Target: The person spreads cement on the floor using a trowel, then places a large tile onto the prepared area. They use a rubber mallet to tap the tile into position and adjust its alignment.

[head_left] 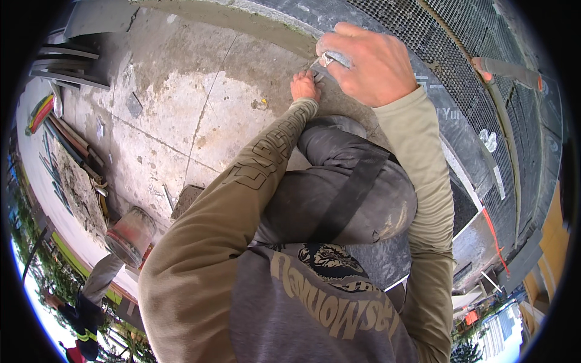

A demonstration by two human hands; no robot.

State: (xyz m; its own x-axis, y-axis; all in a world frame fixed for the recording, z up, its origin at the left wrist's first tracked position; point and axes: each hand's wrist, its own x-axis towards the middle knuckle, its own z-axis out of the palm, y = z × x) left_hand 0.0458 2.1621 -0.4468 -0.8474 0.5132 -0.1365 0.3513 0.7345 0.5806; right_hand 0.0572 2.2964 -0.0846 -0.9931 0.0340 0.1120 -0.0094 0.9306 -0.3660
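Observation:
My right hand (374,65) is closed round the grey, mortar-smeared handle (338,58) of a small hand tool, possibly a trowel. A thin metal neck runs from it toward the ledge at the top; the working end is mostly hidden. Just below and to the left, my left hand (305,86) is close to the concrete floor (242,103), fingers bent together beside the tool's end. What those fingers hold or press is too small to make out. A damp grey mortar band (260,29) runs along the base of the ledge just beyond both hands.
Black mesh (463,45) covers a surface at the right, with an orange strap (495,236) hanging lower. A dirty bucket (130,236) stands at the left. Grey metal lengths (69,65) lie upper left, pipes (69,136) below. Another person (85,320) is at lower left.

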